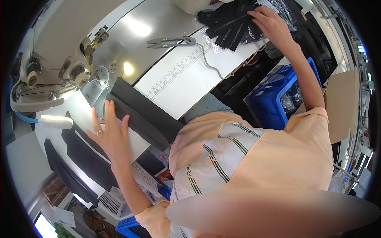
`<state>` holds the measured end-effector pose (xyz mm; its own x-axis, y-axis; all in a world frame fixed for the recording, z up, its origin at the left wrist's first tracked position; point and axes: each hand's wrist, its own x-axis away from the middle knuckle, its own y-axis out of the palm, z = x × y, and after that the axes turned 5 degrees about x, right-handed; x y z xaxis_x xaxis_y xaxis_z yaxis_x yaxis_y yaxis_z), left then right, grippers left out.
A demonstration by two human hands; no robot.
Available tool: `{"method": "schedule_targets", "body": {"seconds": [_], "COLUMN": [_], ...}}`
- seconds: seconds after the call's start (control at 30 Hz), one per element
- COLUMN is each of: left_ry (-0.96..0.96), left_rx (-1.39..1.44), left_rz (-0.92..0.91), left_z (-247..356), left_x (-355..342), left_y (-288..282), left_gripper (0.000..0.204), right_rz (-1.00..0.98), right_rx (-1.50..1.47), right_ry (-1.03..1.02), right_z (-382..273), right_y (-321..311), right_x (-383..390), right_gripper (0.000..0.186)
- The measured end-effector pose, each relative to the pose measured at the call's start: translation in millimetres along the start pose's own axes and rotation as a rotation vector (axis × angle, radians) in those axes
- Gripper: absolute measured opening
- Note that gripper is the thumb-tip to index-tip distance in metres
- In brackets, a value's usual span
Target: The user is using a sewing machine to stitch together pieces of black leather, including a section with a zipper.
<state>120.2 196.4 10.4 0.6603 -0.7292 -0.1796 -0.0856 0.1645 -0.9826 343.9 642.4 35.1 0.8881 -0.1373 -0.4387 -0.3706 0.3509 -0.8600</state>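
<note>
My left hand lies flat with fingers spread on a dark folded fabric piece beside the needle area of a sewing machine. It presses the cloth and holds nothing. My right hand reaches far across the table and rests on a pile of black fabric strips lying on clear plastic; whether its fingers pinch a strip is hidden.
Metal thread snips lie on the white table near a printed ruler strip. More dark cloth pieces hang off the table's left edge. A blue crate and a white basket stand below.
</note>
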Motion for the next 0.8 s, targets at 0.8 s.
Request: {"method": "schedule_targets", "body": {"seconds": [0.8], "left_ry": [0.151], "left_rx": [0.184], "left_rz": [0.145], "left_z": [-29.4], "left_x": [-13.3], "left_y": [22.3], "left_gripper": [0.05], "right_rz": [0.189], "right_rx": [-1.154], "right_ry": [-0.429], "right_z": [-295.9], "right_y": [12.0], "right_x": [-115.7], "right_gripper": [0.012]}}
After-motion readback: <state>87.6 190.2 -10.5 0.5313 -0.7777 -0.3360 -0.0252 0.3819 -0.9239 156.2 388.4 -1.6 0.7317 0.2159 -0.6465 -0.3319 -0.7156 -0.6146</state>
